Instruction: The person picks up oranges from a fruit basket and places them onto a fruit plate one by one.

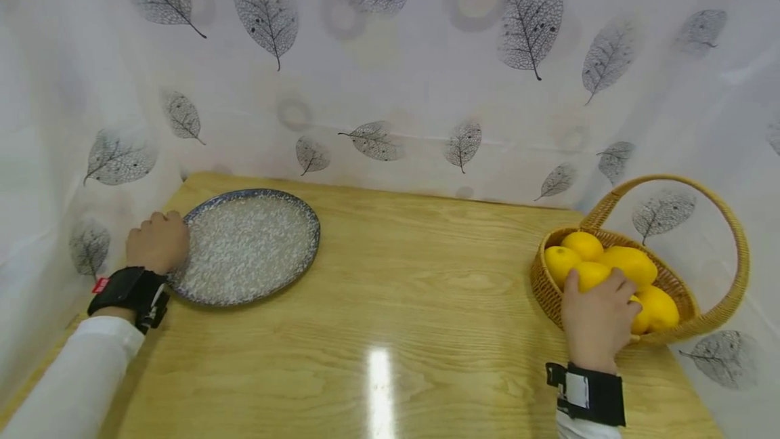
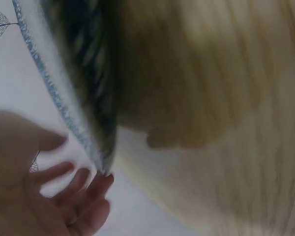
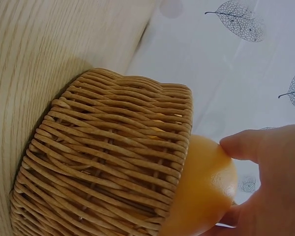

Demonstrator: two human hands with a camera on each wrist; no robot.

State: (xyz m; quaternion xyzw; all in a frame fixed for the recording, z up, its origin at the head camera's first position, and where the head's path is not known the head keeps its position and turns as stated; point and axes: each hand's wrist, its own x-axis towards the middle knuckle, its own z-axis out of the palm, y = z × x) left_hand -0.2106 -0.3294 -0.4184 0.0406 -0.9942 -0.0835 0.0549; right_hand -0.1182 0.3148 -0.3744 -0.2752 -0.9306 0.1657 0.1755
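Observation:
On the left side of the table lies a large oval plate (image 1: 250, 249), speckled grey-white with a dark blue rim. My left hand (image 1: 157, 242) is at its left edge, and in the left wrist view the loosely bent fingers (image 2: 96, 189) meet the rim while the thumb stands a little off it. At the right, a handled wicker basket (image 1: 547, 293) holds several yellow lemons (image 1: 627, 266). My right hand (image 1: 597, 320) reaches over its near rim, thumb and fingers around one lemon (image 3: 201, 187), which bulges above the rim in the right wrist view.
The light wooden table (image 1: 420, 276) spans the space between plate and basket, with a bright reflection near its front. The basket's tall arched handle (image 1: 740, 249) rises on the right. A white leaf-print curtain (image 1: 390, 80) hangs behind and along both sides.

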